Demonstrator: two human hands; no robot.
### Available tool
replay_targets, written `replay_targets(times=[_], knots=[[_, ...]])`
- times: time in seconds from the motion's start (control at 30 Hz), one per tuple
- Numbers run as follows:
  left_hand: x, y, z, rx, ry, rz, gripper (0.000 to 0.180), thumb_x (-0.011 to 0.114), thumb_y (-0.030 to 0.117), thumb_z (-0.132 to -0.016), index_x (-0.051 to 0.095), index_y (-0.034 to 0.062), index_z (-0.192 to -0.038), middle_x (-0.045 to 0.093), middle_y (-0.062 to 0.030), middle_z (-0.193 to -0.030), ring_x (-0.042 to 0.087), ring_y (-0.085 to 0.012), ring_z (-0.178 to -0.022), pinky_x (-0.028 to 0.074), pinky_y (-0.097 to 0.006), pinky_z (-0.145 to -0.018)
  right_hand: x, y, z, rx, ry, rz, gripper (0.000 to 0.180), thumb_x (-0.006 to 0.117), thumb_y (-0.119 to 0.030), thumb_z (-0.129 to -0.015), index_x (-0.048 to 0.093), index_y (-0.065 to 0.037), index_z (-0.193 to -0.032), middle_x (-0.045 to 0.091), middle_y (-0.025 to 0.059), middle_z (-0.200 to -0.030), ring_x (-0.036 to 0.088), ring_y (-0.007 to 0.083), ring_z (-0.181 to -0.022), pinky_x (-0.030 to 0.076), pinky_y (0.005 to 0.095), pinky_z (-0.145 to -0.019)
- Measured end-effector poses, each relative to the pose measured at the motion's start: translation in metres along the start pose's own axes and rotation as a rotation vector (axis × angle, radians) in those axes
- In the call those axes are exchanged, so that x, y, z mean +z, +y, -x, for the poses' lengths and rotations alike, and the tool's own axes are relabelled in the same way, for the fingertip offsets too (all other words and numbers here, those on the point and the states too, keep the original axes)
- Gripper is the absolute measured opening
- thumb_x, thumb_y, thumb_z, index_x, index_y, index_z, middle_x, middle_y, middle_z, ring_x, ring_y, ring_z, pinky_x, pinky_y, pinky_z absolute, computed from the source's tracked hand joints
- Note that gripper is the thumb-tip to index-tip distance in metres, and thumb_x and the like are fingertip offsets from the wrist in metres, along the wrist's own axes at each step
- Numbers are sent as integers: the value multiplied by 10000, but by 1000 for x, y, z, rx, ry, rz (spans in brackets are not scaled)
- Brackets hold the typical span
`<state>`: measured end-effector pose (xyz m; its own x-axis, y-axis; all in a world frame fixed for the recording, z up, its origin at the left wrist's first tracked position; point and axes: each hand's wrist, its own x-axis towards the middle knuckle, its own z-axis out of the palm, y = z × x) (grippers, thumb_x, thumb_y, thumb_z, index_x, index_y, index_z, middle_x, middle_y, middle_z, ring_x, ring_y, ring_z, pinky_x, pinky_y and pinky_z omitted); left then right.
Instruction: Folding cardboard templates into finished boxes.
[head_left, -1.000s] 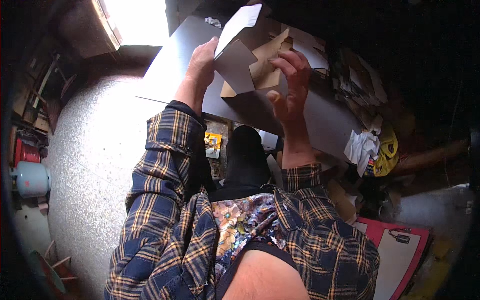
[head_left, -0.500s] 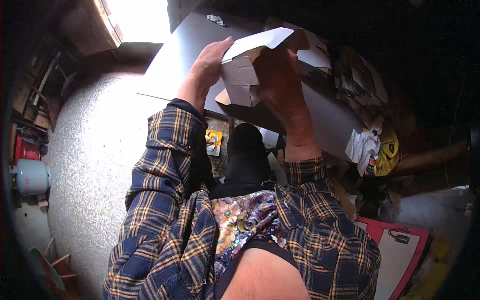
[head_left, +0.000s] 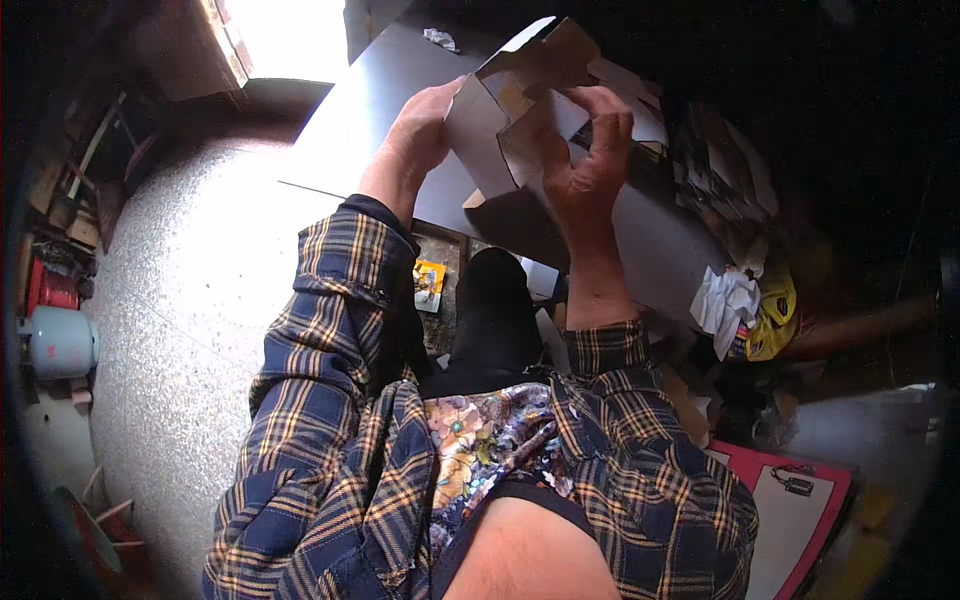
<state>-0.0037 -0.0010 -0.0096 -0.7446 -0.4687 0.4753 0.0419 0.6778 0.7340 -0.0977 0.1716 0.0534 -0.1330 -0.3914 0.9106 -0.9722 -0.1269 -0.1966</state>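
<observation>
Cardboard box [head_left: 520, 110] is held over the table [head_left: 380, 90] edge, left hand [head_left: 425, 130] at 9 o'clock, right hand [head_left: 590, 165] at 4 o'clock.

My sleeves [head_left: 330, 330] were navy plaid crossed with yellow and white lines, over a floral top [head_left: 480, 445] of purple, teal and cream. The cardboard box [head_left: 520, 110] at the top centre of the frame was brown inside and white outside, above a dark grey table [head_left: 640, 240]. The floor [head_left: 190, 310] on the left was speckled grey. A pale blue pot [head_left: 58, 342] stood at the left edge, a red clipboard [head_left: 800, 500] lower right, a yellow bag [head_left: 770, 320] at right.
</observation>
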Motion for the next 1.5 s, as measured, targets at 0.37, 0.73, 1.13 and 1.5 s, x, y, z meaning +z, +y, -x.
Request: replay_targets(times=[0.37, 0.73, 1.13, 1.5], knots=[[4, 12, 3, -449, -19, 967, 251, 580, 192, -863, 604, 5, -1029, 616, -58, -915, 572, -145, -799, 452, -269, -706, 4, -4, 7, 260, -5, -306, 492, 692, -209, -731, 520, -74, -1171, 542, 124, -1107, 513, 250, -1050, 399, 361, -924], [0, 27, 6, -24, -31, -162, 113, 575, 28, -780, 590, 47, -890, 621, -118, -822, 599, -271, -797, 485, -311, -701, 0, -2, -3, 135, -176, -226, 837, 361, -737, -783, 501, -30, -1209, 525, 166, -1159, 480, 357, -1077, 352, 453, -933], [16, 38, 5, -259, 270, 1066, 281, 481, 251, -925, 585, -10, -920, 621, -77, -838, 576, -143, -757, 466, -259, -689, 7, -8, -8, 62, -75, -96, 426, 604, -278, -793, 566, 19, -1096, 560, 163, -1101, 510, 310, -1060, 380, 398, -925], [14, 36, 9, -150, 295, 989, 339, 484, 275, -922, 591, -39, -991, 625, -80, -892, 563, -131, -793, 445, -236, -733, 10, -22, -16, -47, -37, -149, 785, 757, -114, -664, 318, -36, -1310, 424, 183, -1261, 418, 321, -1163, 344, 409, -974]])
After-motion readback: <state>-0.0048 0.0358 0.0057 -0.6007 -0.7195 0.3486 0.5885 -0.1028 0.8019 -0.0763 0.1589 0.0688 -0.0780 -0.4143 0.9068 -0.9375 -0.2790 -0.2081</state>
